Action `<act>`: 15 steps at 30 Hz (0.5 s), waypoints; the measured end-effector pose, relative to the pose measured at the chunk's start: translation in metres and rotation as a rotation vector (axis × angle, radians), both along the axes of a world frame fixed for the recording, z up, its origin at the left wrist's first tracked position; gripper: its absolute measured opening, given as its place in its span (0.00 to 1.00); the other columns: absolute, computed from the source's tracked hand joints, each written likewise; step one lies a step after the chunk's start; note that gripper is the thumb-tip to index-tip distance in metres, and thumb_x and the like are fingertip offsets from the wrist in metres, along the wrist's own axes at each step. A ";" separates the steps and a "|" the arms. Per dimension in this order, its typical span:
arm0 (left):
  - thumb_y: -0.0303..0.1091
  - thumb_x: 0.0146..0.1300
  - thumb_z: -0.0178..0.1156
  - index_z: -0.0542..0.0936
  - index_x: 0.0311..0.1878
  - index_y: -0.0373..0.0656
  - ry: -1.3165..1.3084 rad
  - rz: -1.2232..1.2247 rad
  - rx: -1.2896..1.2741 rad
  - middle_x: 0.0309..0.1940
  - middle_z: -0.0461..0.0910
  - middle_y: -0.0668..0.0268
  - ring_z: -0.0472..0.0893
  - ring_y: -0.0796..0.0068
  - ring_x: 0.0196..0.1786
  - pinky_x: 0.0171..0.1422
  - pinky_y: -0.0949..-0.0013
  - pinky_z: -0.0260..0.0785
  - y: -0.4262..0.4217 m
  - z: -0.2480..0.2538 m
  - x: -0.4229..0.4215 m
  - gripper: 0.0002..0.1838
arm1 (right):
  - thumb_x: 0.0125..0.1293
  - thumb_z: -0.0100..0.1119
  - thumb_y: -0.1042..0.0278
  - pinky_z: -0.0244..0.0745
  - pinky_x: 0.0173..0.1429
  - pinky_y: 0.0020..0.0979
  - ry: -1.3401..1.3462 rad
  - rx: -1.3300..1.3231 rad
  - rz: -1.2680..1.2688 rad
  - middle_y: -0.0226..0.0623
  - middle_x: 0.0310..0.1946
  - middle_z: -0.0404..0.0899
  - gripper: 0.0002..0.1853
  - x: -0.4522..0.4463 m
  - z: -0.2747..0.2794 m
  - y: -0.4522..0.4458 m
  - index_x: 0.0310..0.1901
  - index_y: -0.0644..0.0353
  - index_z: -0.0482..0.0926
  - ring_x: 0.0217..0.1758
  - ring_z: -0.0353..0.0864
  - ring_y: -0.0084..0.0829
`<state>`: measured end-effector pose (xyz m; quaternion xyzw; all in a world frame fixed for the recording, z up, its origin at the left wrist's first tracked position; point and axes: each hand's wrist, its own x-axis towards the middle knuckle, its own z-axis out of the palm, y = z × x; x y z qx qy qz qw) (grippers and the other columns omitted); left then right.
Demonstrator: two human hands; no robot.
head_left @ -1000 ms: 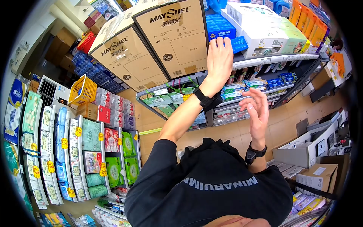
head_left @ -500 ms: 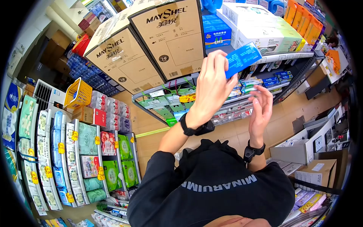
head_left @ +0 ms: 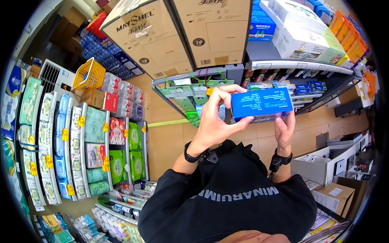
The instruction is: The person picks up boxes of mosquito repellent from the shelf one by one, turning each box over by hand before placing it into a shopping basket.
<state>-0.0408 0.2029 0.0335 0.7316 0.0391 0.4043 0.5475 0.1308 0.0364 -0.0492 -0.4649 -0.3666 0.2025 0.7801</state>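
A small blue box (head_left: 262, 103) with fine printed text is held level in front of my chest, between both hands. My left hand (head_left: 216, 117) grips its left end, with the thumb along the lower edge and the fingers at the upper corner. At the right end, my right hand (head_left: 285, 128) holds the box from below, with its fingers against the lower right corner. Behind the box stands a shelf unit (head_left: 279, 65) with small packs on its tiers.
Two large cartons (head_left: 150, 40) stand on the shelf top, beside a blue box (head_left: 261, 26) and white boxes (head_left: 302, 42). Tissue packs fill the shelves (head_left: 95, 125) at left. A yellow basket (head_left: 90, 74) sits behind them. An open brown carton (head_left: 334, 194) is at lower right.
My left hand has lifted the blue box off the shelf top and brought it down towards me. My right hand has closed on its other end. The view has shifted.
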 end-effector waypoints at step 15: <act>0.27 0.62 0.67 0.66 0.70 0.36 -0.136 0.096 -0.299 0.69 0.68 0.50 0.69 0.57 0.73 0.78 0.52 0.60 0.000 -0.070 -0.044 0.33 | 0.61 0.69 0.71 0.65 0.72 0.35 0.150 -0.040 0.146 0.39 0.62 0.70 0.41 -0.029 -0.020 0.023 0.73 0.64 0.58 0.67 0.70 0.30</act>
